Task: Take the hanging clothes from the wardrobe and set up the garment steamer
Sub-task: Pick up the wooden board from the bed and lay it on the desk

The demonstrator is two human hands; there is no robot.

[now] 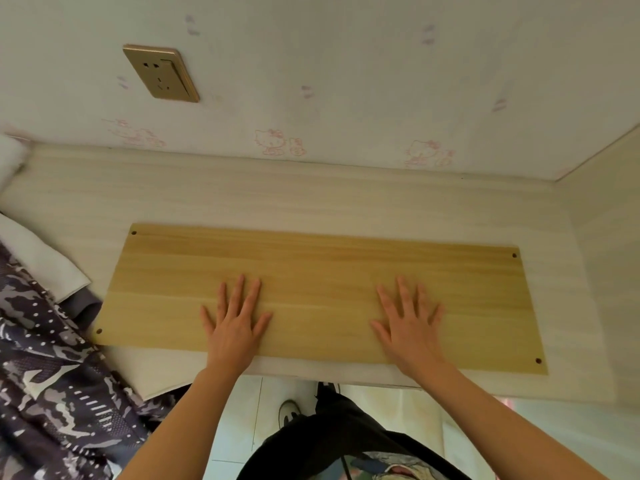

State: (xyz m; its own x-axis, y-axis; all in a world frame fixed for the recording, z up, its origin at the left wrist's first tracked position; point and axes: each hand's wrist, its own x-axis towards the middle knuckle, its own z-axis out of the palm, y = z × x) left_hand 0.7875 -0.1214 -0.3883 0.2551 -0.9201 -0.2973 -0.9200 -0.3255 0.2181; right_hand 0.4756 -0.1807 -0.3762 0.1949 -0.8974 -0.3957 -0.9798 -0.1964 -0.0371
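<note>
A yellow wooden board (311, 271) with a small hole near each corner is lying flat on a pale wood-grain surface (242, 195), its long side running along the wall (346, 81). A gold socket (161, 73) is sitting on that wall among faint pink cartoon cats. At the left, a dark patterned blanket (52, 375) is bunching beside a white pillow (38, 258).

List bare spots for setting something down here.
Bare: the pale surface strip between the wooden board and the wall; board stretch between left hand and right hand; board ends outside each hand. Crowded: left side, where patterned bedding and a white pillow crowd the board's edge.
</note>
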